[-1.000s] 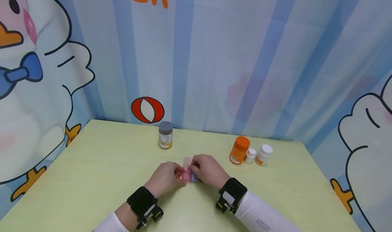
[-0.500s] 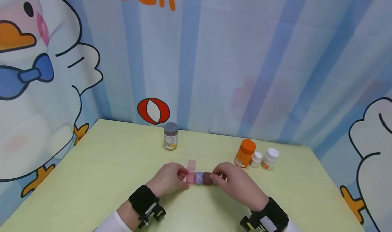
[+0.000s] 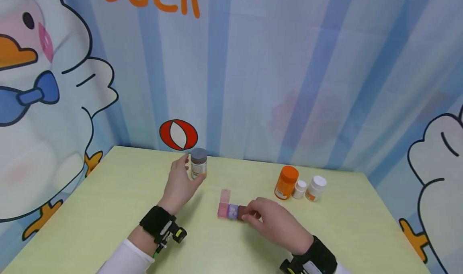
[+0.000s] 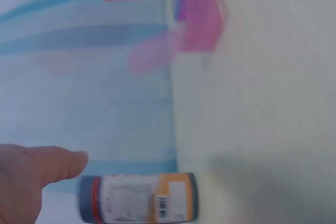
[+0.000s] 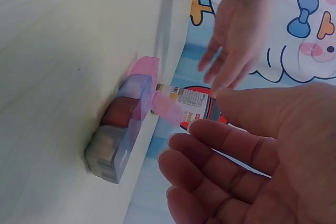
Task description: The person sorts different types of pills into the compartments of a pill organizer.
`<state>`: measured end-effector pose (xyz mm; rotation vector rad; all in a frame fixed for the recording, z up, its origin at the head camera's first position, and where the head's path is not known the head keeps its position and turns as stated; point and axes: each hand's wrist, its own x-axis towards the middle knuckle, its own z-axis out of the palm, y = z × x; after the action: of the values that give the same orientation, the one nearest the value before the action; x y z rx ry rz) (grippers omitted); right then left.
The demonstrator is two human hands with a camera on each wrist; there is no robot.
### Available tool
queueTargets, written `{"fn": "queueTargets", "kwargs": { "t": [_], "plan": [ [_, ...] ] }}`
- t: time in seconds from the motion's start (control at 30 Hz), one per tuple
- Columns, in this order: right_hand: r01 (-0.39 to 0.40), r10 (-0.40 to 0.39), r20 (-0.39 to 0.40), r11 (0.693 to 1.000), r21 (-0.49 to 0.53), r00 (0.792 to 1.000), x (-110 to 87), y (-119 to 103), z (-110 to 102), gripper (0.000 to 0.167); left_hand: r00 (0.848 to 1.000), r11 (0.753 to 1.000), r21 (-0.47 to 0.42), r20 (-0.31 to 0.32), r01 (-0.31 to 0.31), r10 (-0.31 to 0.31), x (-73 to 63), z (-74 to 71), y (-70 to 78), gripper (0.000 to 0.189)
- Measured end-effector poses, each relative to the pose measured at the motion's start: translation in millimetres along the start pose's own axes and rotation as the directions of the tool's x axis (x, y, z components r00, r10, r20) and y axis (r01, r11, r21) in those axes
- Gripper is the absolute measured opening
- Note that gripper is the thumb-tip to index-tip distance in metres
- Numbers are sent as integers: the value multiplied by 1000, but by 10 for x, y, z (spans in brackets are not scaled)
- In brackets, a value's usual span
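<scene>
The table [image 3: 108,209] carries everything. The left hand [image 3: 179,182], fingers loosely spread and holding nothing, reaches for the grey-capped bottle [image 3: 198,163] at the far edge; judged from this, fetching that bottle is the step in hand, and closing round it comes next. The right hand [image 3: 273,219], fingers relaxed, seems to rest against the pill box [image 3: 231,210] near the middle, whose pink lid [image 3: 225,195] stands open. To the far right stand an orange bottle [image 3: 286,182] and two small white bottles [image 3: 310,188], well apart from the reach; nothing blocks it.
</scene>
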<state>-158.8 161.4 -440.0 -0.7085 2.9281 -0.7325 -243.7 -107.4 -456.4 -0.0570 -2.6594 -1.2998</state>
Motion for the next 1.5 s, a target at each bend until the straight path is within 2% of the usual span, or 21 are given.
{"fn": "queueTargets", "kwargs": {
  "t": [0.1,0.23,0.37,0.5,0.63,0.8,0.9,0.97,1.0,1.07,1.13,1.2,1.23,1.33,1.43,1.5],
  "plan": [
    [0,0,-5,1000,-3,1000,-21,-17,0,6,1000,1000,-2,22,19,-19,171,55,-135,93],
    [-4,4,-20,1000,-5,1000,-31,-42,-18,7,995,998,-38,83,50,-47,315,119,-278,85],
    [0,0,-29,1000,-2,1000,-22,-60,-43,8,994,996,-37,77,77,-74,345,155,-361,69],
    [5,-6,-48,1000,-12,999,-23,-50,-88,8,995,996,-48,60,80,-77,301,146,-371,64],
    [-9,7,-60,1000,-25,998,-36,-28,-144,7,998,997,-69,57,39,-35,123,98,-273,65],
    [-26,24,-76,999,-23,997,-57,-16,-215,6,995,995,-72,75,-64,69,-322,64,-32,65],
    [-40,37,-85,999,-26,996,-71,-16,-243,6,986,992,-83,127,-98,109,-596,111,89,66],
    [-43,41,-87,999,-23,995,-81,-19,-256,6,972,991,-100,208,-90,110,-753,164,153,66],
    [-42,41,-85,999,-16,996,-83,-20,-262,8,960,991,-107,259,-82,107,-819,194,180,68],
    [-35,36,-70,999,15,997,-89,-26,-282,10,924,991,-114,367,-71,109,-939,258,225,67],
    [-17,20,-53,998,66,998,-98,-48,-293,18,880,990,-127,461,-61,113,-1034,317,261,64],
    [14,-11,-29,995,101,1000,-124,-91,-292,26,844,990,-123,523,-63,119,-1095,367,283,61],
    [36,-35,-12,994,107,999,-145,-118,-285,29,832,990,-119,541,-69,123,-1116,390,287,59],
    [102,-106,48,992,77,993,-211,-204,-236,42,808,991,-100,576,-84,127,-1128,422,292,54],
    [159,-160,100,987,22,982,-246,-269,-175,52,796,991,-85,590,-105,135,-1114,431,279,53],
    [183,-181,102,983,-12,978,-246,-298,-139,53,789,988,-87,594,-129,155,-1107,429,267,53]
  ]
}}
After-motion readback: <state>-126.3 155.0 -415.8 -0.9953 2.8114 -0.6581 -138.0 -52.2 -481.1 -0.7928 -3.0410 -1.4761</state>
